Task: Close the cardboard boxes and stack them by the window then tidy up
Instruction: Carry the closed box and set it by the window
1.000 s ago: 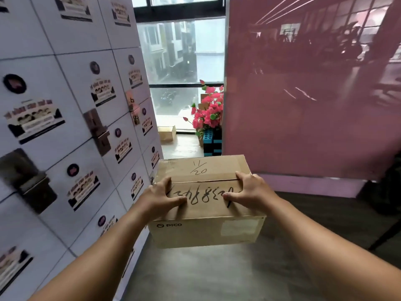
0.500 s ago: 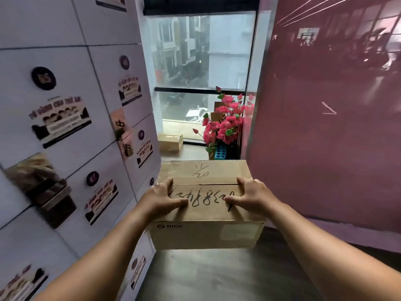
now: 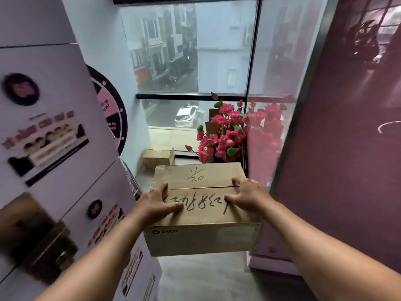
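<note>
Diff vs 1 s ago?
The person has carried the closed box forward down the corridor: the window, flowers and small floor box all loom nearer. Unchanged: left hand and right hand grip the box's sides, flaps shut.

Carried box (image 3: 201,213) — front reads "PICO", lid perhaps "1/20".

Brown box (image 3: 201,237) with black scrawl; pink flowers (image 3: 225,137), maroon wall (image 3: 347,170).

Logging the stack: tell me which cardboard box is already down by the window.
The small box on the floor left of the pink flowers. The bigger handwritten box is off the floor, held by both hands.
</note>
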Available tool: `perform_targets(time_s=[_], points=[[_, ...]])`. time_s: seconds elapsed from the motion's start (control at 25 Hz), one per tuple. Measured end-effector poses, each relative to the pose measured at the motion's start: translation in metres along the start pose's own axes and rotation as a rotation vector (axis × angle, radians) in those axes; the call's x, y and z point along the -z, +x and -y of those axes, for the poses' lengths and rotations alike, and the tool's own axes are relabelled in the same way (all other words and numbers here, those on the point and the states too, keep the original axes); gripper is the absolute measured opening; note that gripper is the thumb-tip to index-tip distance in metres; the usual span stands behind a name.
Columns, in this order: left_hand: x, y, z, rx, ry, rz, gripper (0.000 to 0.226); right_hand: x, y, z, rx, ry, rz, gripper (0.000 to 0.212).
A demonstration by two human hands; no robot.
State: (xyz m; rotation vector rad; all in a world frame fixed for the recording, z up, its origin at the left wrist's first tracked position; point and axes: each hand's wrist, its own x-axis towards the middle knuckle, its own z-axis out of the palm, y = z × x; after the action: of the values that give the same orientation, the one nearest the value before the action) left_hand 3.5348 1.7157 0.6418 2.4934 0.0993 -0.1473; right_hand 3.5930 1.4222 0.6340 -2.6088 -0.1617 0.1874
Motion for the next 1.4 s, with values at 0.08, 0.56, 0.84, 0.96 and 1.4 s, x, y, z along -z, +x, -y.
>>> perform_targets(time_s=[0.08, 0.56, 0.84, 0.96, 1.4], points=[[0.005, 0.062, -0.002, 0.023, 0.014, -0.026, 0.1, 0.004, 0.07, -0.002, 0.0, -0.012, 0.005, 0.064], [0.07, 0.366, 0.019, 0.179, 0.001, -0.114, 0.095, 0.013, 0.402, 0.056, -0.028, -0.015, 0.045, 0.046], [0.119, 0.544, 0.063, 0.209, -0.064, -0.103, 0.102, 0.007, 0.584, 0.089, 0.047, -0.035, 0.095, 0.042], [0.138, 0.618, 0.075, 0.198, -0.047, -0.101, 0.099, 0.007, 0.657, 0.099, 0.054, -0.021, 0.094, 0.048], [0.174, 0.869, 0.121, 0.295, -0.038, -0.044, 0.093, -0.03, 0.918, 0.108, 0.002, 0.069, 0.156, 0.05]])
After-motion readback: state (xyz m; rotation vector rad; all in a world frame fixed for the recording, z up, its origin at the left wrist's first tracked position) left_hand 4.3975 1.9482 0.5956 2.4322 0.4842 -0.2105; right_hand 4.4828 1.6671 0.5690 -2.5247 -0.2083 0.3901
